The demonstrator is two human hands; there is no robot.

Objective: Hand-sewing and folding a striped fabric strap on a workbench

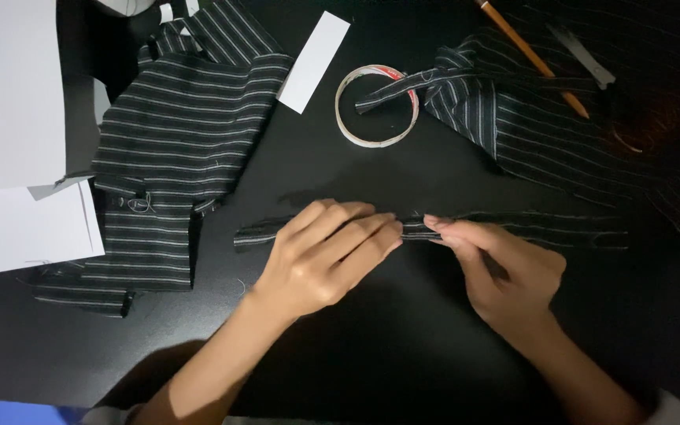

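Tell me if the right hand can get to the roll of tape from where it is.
Probably yes: the right hand pinches the narrow striped strip, and bare black table lies between it and the tape roll. It must release the strip first.
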